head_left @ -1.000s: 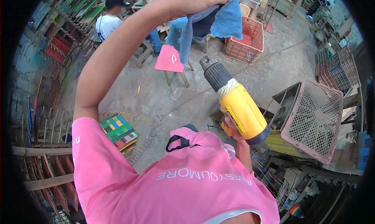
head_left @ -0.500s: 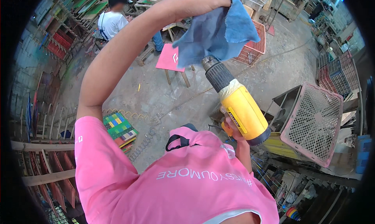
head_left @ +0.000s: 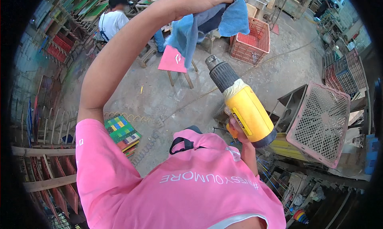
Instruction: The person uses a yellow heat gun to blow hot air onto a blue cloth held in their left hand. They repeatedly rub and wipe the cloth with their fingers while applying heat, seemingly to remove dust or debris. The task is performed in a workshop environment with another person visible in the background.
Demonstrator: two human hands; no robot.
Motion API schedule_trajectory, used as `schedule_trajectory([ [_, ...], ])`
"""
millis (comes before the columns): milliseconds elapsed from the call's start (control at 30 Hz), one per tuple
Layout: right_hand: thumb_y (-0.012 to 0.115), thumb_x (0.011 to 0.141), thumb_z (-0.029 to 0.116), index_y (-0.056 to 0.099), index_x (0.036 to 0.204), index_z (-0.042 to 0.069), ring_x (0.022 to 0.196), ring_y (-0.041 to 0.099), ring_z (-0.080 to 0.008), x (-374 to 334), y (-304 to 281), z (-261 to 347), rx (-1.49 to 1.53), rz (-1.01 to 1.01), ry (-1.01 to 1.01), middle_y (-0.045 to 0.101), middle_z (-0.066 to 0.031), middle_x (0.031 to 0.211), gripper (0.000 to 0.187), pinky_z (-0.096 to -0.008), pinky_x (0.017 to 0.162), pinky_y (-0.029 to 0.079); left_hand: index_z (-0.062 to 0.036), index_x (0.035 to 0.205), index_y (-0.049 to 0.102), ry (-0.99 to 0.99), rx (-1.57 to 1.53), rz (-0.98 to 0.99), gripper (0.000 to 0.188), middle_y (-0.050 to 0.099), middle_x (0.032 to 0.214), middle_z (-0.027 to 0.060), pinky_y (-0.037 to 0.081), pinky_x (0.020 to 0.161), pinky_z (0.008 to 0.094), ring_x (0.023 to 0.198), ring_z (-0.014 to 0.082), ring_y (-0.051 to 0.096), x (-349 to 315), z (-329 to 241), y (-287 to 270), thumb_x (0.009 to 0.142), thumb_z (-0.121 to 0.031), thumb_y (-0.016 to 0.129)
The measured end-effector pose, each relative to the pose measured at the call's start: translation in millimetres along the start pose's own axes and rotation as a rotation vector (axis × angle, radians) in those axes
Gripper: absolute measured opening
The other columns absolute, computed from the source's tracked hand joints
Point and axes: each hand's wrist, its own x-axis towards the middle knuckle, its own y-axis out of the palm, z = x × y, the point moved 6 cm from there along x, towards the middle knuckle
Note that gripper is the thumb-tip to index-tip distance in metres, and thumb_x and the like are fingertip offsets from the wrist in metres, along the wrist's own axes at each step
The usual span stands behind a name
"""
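Raised at the top of the view, my left hand [head_left: 205,0] is closed on a blue cloth [head_left: 235,15]. Its loose parts hang below the fingers, one past the near corner of a pink-topped stool. My right hand [head_left: 238,132], partly hidden behind the tool, grips a yellow heat gun [head_left: 251,111]. The heat gun has a ribbed black front, a short metal nozzle and pale tape wound around its neck. Its nozzle points up and to the left, below the cloth and apart from it.
The pink-topped stool [head_left: 172,60] stands ahead, a red plastic crate [head_left: 249,49] beyond it. A person in white [head_left: 113,23] sits at far left. Colourful boards [head_left: 123,129] lie on the floor near a coiled hose. A pink perforated crate [head_left: 319,125] stands at right.
The cloth has shifted left and up, away from the nozzle, and now uncovers more of the red crate. My left hand moved slightly left. The heat gun stays nearly still.
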Motion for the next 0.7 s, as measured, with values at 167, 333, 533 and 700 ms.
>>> schedule_trajectory([
  [167, 0.066, 0.087, 0.018, 0.053, 0.128, 0.010, 0.121, 0.052, -0.0218, -0.9, 5.6, 9.1, 0.079, 0.132, -0.040, 0.058, -0.0020, 0.128, 0.044, -0.0373, 0.107, 0.034, 0.0007, 0.072, 0.060, -0.018, 0.065, 0.001, 0.025, 0.051, 0.062, -0.0059, 0.035, 0.056, 0.0265, 0.059, 0.0050, 0.041, 0.5, 2.5, -1.3, 0.089, -0.017, 0.054],
  [333, 0.055, 0.094, 0.026, 0.048, 0.131, 0.010, 0.122, 0.052, -0.0208, -5.1, 5.7, -15.9, 0.197, 0.270, -0.056, 0.055, -0.0013, 0.132, 0.040, -0.0395, 0.106, 0.037, 0.0006, 0.071, 0.059, 0.007, 0.024, 0.011, 0.025, 0.050, 0.062, -0.0070, 0.035, 0.056, 0.0261, 0.059, 0.0046, 0.041, 2.7, 0.4, 3.5, 0.089, -0.017, 0.054],
  [533, 0.045, 0.099, 0.028, 0.048, 0.127, 0.011, 0.104, 0.058, -0.0215, -6.5, 10.1, -14.9, 0.585, 0.326, 0.065, 0.058, -0.0036, 0.111, 0.032, -0.0366, 0.096, 0.045, -0.0001, 0.074, 0.062, -0.035, -0.019, 0.045, 0.025, 0.050, 0.062, -0.0076, 0.035, 0.054, 0.0252, 0.058, 0.0043, 0.041, 3.4, 5.5, 5.3, 0.089, -0.017, 0.054],
  [700, 0.046, 0.099, 0.028, 0.049, 0.127, 0.009, 0.100, 0.059, -0.0250, -4.1, 14.7, 15.6, 0.631, 0.360, -0.064, 0.060, -0.0039, 0.108, 0.034, -0.0371, 0.096, 0.045, -0.0002, 0.077, 0.064, -0.058, 0.020, 0.028, 0.025, 0.052, 0.063, -0.0077, 0.036, 0.055, 0.0246, 0.058, 0.0040, 0.042, 0.8, -5.5, 8.5, 0.090, -0.019, 0.054],
])
